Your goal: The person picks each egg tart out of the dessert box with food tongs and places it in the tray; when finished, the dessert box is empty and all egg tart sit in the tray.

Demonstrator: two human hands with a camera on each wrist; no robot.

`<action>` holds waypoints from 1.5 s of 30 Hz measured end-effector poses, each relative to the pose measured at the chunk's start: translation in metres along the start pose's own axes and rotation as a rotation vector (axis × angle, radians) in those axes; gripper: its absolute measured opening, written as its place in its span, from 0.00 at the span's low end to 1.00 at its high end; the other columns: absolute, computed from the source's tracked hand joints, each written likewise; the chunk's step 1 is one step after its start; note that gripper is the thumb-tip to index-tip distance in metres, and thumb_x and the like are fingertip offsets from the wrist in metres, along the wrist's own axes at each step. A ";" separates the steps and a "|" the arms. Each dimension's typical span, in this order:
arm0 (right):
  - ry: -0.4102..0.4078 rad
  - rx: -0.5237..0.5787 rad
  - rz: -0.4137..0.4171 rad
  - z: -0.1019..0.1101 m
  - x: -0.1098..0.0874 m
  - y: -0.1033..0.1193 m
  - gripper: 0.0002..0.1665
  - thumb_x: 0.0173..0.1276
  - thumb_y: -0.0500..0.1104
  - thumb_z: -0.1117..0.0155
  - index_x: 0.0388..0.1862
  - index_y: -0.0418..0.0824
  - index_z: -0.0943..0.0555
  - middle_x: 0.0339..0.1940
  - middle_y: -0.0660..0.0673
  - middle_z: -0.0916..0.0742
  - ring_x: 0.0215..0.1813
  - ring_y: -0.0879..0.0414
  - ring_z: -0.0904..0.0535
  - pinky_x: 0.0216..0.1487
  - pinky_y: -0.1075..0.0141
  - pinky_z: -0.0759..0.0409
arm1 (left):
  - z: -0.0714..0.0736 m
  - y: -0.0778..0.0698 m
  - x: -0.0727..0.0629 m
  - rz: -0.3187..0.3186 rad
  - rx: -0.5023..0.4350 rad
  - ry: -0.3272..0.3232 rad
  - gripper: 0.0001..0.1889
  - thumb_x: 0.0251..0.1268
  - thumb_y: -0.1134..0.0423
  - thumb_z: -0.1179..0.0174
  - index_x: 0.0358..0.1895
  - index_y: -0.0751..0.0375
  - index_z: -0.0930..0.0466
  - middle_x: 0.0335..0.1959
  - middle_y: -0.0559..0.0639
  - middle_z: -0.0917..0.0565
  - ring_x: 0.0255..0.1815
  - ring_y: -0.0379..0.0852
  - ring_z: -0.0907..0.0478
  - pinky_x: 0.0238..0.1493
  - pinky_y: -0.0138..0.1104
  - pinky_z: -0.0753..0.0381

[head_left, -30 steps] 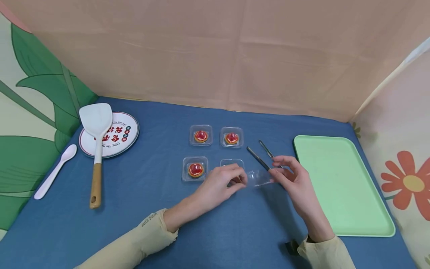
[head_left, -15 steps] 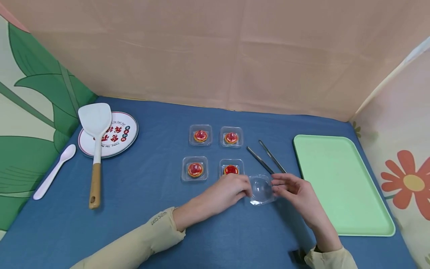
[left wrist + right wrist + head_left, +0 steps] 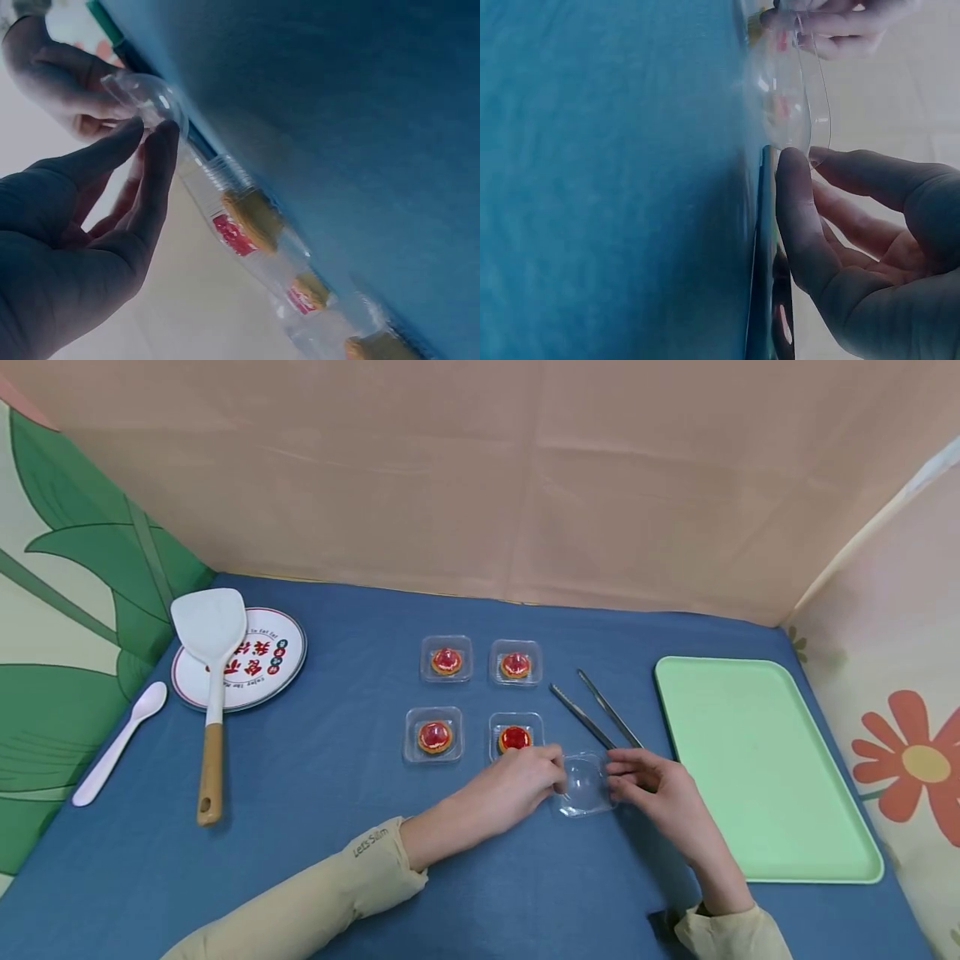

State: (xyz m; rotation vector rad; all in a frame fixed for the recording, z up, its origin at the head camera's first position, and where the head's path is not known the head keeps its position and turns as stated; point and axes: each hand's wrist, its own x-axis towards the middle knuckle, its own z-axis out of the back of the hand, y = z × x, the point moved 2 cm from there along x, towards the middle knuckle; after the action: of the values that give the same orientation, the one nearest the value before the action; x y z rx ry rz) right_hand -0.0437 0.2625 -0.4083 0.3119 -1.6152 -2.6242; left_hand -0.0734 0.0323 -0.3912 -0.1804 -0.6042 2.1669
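1. The lid (image 3: 584, 787) is pinched at opposite edges by the left hand (image 3: 516, 783) and the right hand (image 3: 654, 790), the hands being held apart.
2. The box (image 3: 531, 721) of a tart (image 3: 514, 737) is partly hidden by the left hand in the head view.
3. Tongs (image 3: 582, 717) are seen just beyond the right hand; a tray (image 3: 765, 760) is set to its right.

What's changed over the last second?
The clear, domed plastic lid, pinched by the left hand and right hand, has come nearer the person along with both hands. The round, red-topped tart that the left hand hid now mostly shows. The white, wooden-handled spatula and light-green rectangular tray stayed put.
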 end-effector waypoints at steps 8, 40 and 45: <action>-0.009 -0.035 -0.020 -0.003 0.002 0.002 0.21 0.75 0.28 0.31 0.65 0.24 0.20 0.47 0.35 0.11 0.42 0.52 0.11 0.42 0.66 0.08 | 0.002 0.004 -0.006 0.039 0.020 -0.036 0.06 0.73 0.70 0.30 0.44 0.56 0.06 0.38 0.47 0.18 0.40 0.42 0.16 0.44 0.27 0.14; -0.125 -0.307 0.117 -0.003 0.000 0.035 0.13 0.83 0.38 0.36 0.60 0.38 0.13 0.52 0.45 0.09 0.50 0.50 0.13 0.44 0.67 0.13 | 0.088 0.082 -0.114 0.618 -0.572 -0.509 0.17 0.79 0.66 0.34 0.64 0.69 0.17 0.51 0.64 0.11 0.39 0.55 0.07 0.35 0.31 0.10; -0.071 -0.246 0.136 -0.013 0.010 0.051 0.14 0.82 0.37 0.36 0.62 0.37 0.14 0.53 0.42 0.09 0.51 0.49 0.13 0.47 0.65 0.10 | 0.092 0.100 -0.130 0.684 -0.754 -0.535 0.24 0.81 0.65 0.36 0.72 0.73 0.25 0.59 0.71 0.15 0.44 0.61 0.08 0.48 0.40 0.08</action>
State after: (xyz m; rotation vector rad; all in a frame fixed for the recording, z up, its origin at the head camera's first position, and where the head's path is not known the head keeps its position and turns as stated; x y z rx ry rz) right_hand -0.0541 0.2261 -0.3700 0.0950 -1.2607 -2.7149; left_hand -0.0937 -0.1537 -0.3694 -0.2270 -1.8864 2.5229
